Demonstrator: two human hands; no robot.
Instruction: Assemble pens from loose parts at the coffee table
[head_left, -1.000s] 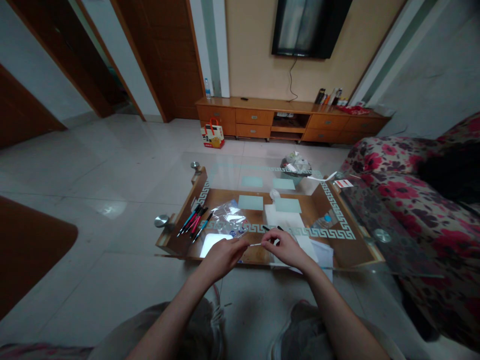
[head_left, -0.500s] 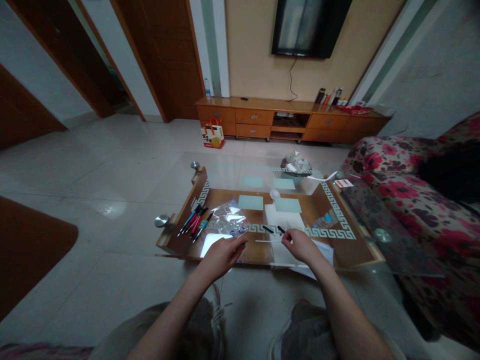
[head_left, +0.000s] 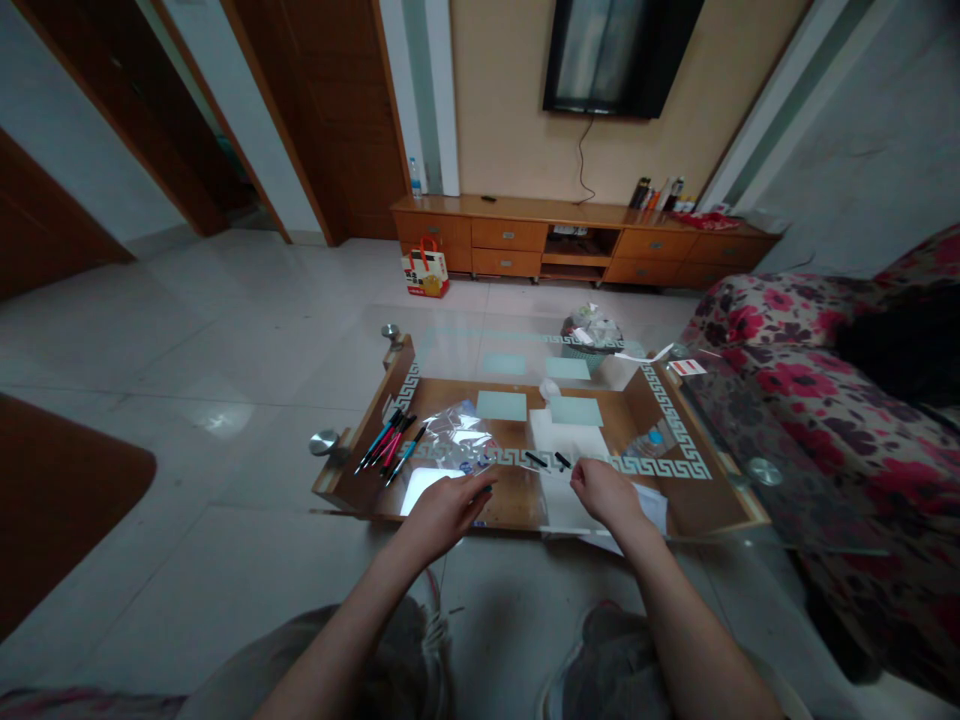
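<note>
My left hand (head_left: 448,510) rests at the near edge of the glass coffee table (head_left: 679,455), its fingers pinched on a small dark-tipped pen part (head_left: 486,488). My right hand (head_left: 604,493) lies curled over white paper sheets (head_left: 570,440); whether anything is in its fingers is hidden. Two small black pen pieces (head_left: 547,460) lie just beyond its knuckles. A crumpled clear plastic bag (head_left: 459,438) sits ahead of the left hand. Several blue, red and black pens (head_left: 388,444) lie to the left of the bag.
A floral sofa (head_left: 810,400) borders the table's right side. A bin with rubbish (head_left: 591,328) stands beyond the table. A wooden TV cabinet (head_left: 577,240) with a paper bag (head_left: 425,270) lines the far wall. My knees are below the table edge.
The hands, joined over a thin white refill a second ago, drew apart. The right hand pulled the refill rightward, then lowered onto the paper; the refill is no longer visible.
</note>
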